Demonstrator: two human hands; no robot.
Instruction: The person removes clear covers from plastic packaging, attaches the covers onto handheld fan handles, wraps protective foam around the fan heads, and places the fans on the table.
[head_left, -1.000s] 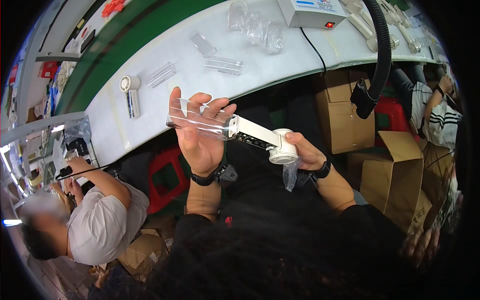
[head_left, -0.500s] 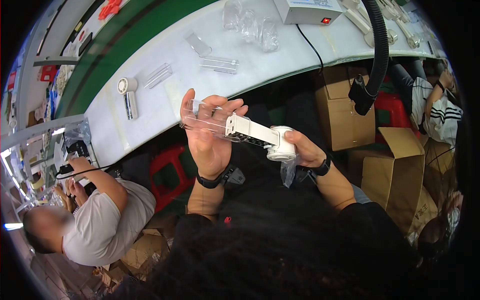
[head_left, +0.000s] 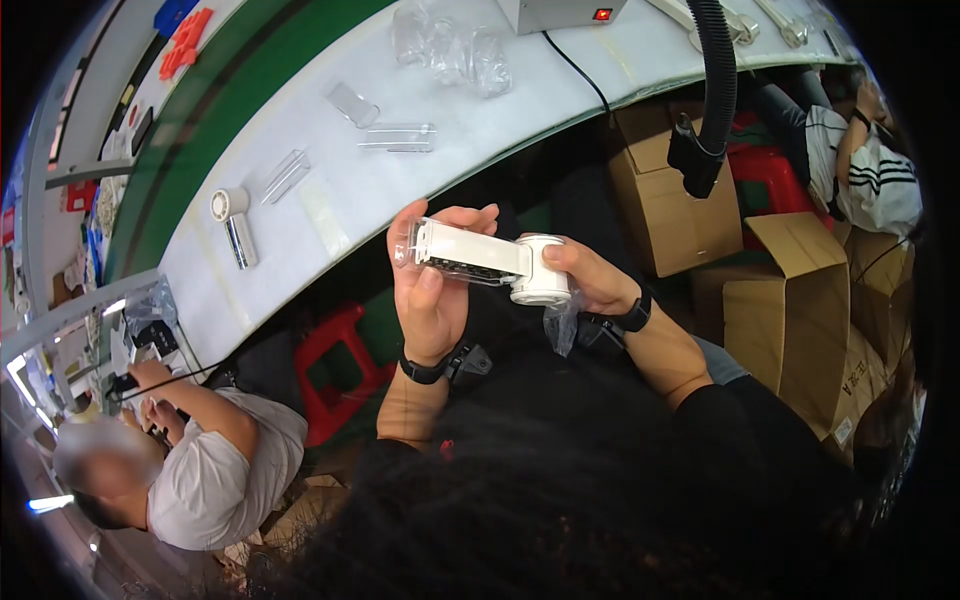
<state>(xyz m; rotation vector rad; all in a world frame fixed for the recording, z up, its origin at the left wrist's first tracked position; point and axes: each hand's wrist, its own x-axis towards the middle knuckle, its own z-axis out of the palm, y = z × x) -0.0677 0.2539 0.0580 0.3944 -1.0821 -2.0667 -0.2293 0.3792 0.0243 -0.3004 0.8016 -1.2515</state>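
A white handheld fan (head_left: 475, 250) lies sideways in front of my body, with dark parts showing along the lower side of its handle. My right hand (head_left: 603, 280) grips the round fan head (head_left: 541, 268), thumb on top. A clear plastic sleeve (head_left: 405, 243) surrounds much of the handle and sticks out past its left end. Thumb and fingers of my left hand (head_left: 430, 305) close around the sleeve and the handle inside. A crumpled clear plastic piece (head_left: 561, 328) hangs below the fan head; what it is fixed to is hidden.
On the white table (head_left: 330, 180) lie another handheld fan (head_left: 236, 228), several clear plastic sleeves (head_left: 398, 138) and crumpled clear plastic (head_left: 455, 55). A black hose (head_left: 713, 90) hangs at the right near cardboard boxes (head_left: 680, 215). A co-worker (head_left: 225, 455) sits left, beside a red stool (head_left: 335, 375).
The fan handle has gone farther left into the clear sleeve, and my hands are closer together. The view has shifted, so the table items appear farther left and most of them higher.
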